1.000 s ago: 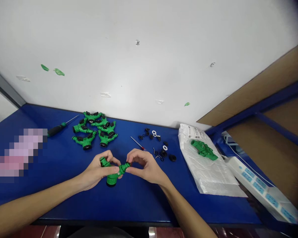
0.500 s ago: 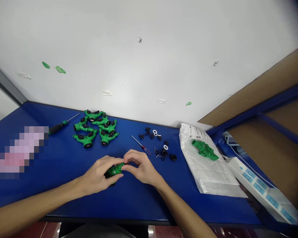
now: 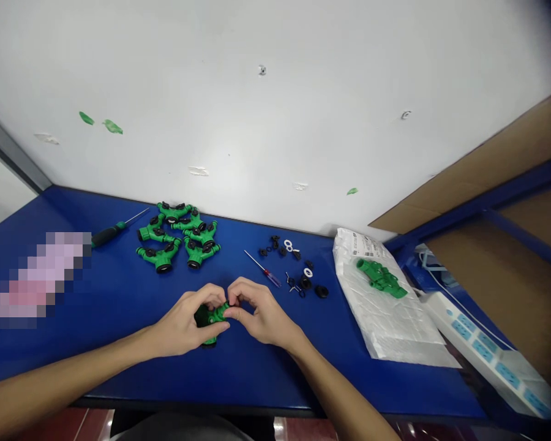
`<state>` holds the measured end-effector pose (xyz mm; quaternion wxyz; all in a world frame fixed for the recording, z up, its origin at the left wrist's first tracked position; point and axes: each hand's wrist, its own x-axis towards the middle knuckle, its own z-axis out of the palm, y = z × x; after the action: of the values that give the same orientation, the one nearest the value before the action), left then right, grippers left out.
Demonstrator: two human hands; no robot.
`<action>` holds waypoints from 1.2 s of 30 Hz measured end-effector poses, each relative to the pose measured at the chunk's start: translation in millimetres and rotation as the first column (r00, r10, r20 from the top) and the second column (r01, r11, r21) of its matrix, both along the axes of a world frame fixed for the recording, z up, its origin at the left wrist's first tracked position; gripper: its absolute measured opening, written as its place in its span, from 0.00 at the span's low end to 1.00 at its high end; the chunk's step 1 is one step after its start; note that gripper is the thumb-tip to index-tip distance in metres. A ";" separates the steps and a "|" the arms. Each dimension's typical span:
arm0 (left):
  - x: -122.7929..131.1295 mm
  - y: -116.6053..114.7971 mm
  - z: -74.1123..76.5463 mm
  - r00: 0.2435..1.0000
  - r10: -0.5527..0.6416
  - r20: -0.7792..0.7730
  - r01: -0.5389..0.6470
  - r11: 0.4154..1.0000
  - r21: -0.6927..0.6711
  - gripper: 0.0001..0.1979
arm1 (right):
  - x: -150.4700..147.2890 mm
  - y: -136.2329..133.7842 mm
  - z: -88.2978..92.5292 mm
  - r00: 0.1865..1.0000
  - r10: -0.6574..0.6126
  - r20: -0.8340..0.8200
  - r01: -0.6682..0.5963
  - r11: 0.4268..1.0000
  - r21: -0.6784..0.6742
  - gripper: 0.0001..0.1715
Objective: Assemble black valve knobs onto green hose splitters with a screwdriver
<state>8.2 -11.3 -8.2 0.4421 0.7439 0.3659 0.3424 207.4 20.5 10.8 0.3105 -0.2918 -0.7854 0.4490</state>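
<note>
Both hands meet over one green plastic Y-shaped hose fitting (image 3: pixel 211 318) near the front of the blue table (image 3: pixel 119 306). My left hand (image 3: pixel 188 324) wraps round its left side, fingers curled. My right hand (image 3: pixel 257 312) pinches its top right end with thumb and fingertips. Most of the fitting is hidden between the fingers.
A pile of several green fittings (image 3: pixel 177 236) lies behind the hands, with a black-handled screwdriver (image 3: pixel 112 231) to its left. A small red screwdriver (image 3: pixel 264 269), black and white small parts (image 3: pixel 303 278), a white bag (image 3: pixel 386 300) carrying a green fitting (image 3: pixel 380 277) and a power strip (image 3: pixel 487 355) lie to the right.
The hands have closed in together over the fitting, which showed as an open Y a second ago and is now mostly covered. The view has shifted slightly.
</note>
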 end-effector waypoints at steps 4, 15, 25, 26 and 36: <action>0.1 2.4 2.4 1.000 -0.004 0.011 0.005 1.000 -0.015 0.09 | -1.9 -3.5 5.4 0.996 -0.005 0.086 0.002 0.999 0.044 0.08; 1.3 1.7 3.0 1.000 -0.006 0.002 0.006 1.000 0.013 0.06 | -4.9 -12.4 16.3 0.977 -0.096 0.189 0.110 0.992 -0.061 0.08; 3.5 -0.7 -2.7 0.984 0.135 0.115 -0.138 0.990 0.016 0.06 | -8.6 -8.7 -17.4 0.976 -0.179 -0.124 0.204 0.951 0.232 0.07; 3.6 -0.8 -2.8 0.982 0.137 0.132 -0.138 0.990 -0.006 0.06 | -9.2 -9.2 -19.3 0.972 -0.189 -0.142 0.218 0.949 0.226 0.07; 0.4 7.8 -2.0 0.911 0.175 0.374 -0.084 0.966 -0.246 0.10 | -14.9 -9.0 -20.4 0.911 -0.298 -0.285 0.236 0.943 -0.234 0.10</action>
<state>8.7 -3.5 -10.2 0.5639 0.5792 0.3549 0.4698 192.4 11.5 -9.6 0.4612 -0.3499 -0.6301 0.5176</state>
